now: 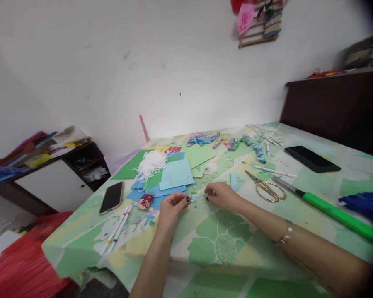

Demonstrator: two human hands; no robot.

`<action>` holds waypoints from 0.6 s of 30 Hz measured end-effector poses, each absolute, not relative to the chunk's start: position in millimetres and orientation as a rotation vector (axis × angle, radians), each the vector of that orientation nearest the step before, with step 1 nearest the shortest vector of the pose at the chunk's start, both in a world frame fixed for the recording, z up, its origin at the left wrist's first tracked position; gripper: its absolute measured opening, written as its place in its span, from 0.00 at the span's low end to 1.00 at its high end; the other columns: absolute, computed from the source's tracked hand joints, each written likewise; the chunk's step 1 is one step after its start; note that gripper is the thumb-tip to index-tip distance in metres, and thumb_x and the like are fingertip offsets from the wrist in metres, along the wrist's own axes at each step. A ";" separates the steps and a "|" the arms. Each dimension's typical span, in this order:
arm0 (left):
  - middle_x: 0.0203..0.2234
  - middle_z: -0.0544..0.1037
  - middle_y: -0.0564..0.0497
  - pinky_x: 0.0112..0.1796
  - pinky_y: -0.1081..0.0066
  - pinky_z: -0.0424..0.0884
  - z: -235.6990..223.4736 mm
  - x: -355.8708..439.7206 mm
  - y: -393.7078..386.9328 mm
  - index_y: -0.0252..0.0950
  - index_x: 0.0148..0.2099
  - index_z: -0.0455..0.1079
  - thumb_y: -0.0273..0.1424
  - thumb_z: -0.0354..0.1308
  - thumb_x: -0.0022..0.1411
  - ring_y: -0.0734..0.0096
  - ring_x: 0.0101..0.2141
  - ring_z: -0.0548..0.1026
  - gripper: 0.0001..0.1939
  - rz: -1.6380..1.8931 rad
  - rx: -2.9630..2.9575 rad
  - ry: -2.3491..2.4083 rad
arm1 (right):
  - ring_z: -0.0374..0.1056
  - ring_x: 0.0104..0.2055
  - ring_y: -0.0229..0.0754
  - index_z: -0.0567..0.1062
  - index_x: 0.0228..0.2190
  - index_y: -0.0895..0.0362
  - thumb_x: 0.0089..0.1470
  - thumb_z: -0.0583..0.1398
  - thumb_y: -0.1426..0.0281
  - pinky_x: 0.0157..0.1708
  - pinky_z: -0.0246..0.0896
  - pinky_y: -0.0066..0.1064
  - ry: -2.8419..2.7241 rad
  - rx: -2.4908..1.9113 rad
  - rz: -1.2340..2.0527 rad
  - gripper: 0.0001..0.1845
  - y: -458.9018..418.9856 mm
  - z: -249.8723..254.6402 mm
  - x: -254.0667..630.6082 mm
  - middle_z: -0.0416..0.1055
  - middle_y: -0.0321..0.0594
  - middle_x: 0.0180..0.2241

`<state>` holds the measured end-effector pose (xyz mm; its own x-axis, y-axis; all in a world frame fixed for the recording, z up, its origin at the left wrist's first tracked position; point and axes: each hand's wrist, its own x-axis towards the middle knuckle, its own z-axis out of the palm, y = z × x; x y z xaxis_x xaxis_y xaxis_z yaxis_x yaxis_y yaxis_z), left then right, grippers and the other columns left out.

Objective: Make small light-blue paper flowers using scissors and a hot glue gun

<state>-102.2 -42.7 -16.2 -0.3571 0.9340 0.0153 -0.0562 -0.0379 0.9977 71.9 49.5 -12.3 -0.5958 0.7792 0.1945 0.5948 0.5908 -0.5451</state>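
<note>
My left hand (172, 207) is closed in a pinch, thumb against forefinger, with a small light-blue paper piece (193, 199) at its fingertips. Across from it, my right hand (222, 195) hangs low over the tablecloth. Its fingers are bent and slightly apart, with nothing visible between them. Another tiny blue paper scrap (202, 197) lies between both hands. Behind the left hand are light-blue paper sheets (177, 174) and a pink-and-maroon rounded item (145, 201). A light-blue paper strip (233, 181) lies just beyond my right hand.
Gold-handled scissors (267, 189), a green-handled knife (329, 210) and a black tablet-like device (312, 158) lie at right. White string (153, 164) sits on green paper. A phone (112, 198) and white sticks (119, 227) lie left. Colourful folded-paper strands (236, 142) lie at the back.
</note>
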 end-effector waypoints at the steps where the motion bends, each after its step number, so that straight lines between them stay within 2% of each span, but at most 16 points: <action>1: 0.20 0.76 0.49 0.28 0.77 0.67 -17.2 -103.6 -42.6 0.31 0.29 0.72 0.31 0.64 0.41 0.74 0.24 0.73 0.11 1.540 0.970 1.420 | 0.66 0.28 0.38 0.74 0.28 0.57 0.41 0.58 0.75 0.27 0.53 0.26 -2.408 -1.106 0.611 0.08 52.9 -13.8 62.9 0.73 0.38 0.27; 7: 0.21 0.76 0.50 0.28 0.78 0.66 -20.2 -103.9 -43.7 0.31 0.29 0.71 0.28 0.63 0.41 0.75 0.24 0.73 0.09 1.519 0.980 1.434 | 0.65 0.27 0.38 0.73 0.21 0.57 0.36 0.59 0.77 0.26 0.53 0.26 -2.362 -1.078 0.754 0.04 62.9 -16.8 46.7 0.71 0.37 0.24; 13: 0.18 0.75 0.51 0.25 0.78 0.65 -17.9 -90.3 -46.2 0.31 0.29 0.70 0.27 0.61 0.41 0.75 0.22 0.72 0.09 1.440 1.057 1.460 | 0.67 0.26 0.36 0.70 0.26 0.59 0.46 0.54 0.73 0.27 0.59 0.25 -2.231 -0.975 1.031 0.05 43.8 -5.9 73.9 0.71 0.37 0.23; 18: 0.18 0.75 0.50 0.24 0.77 0.65 -20.6 -62.0 -57.8 0.32 0.31 0.68 0.25 0.60 0.41 0.73 0.21 0.72 0.10 1.371 1.152 1.542 | 0.67 0.26 0.36 0.73 0.27 0.60 0.43 0.58 0.71 0.27 0.60 0.25 -1.977 -0.803 1.407 0.07 13.9 -2.1 107.3 0.71 0.36 0.23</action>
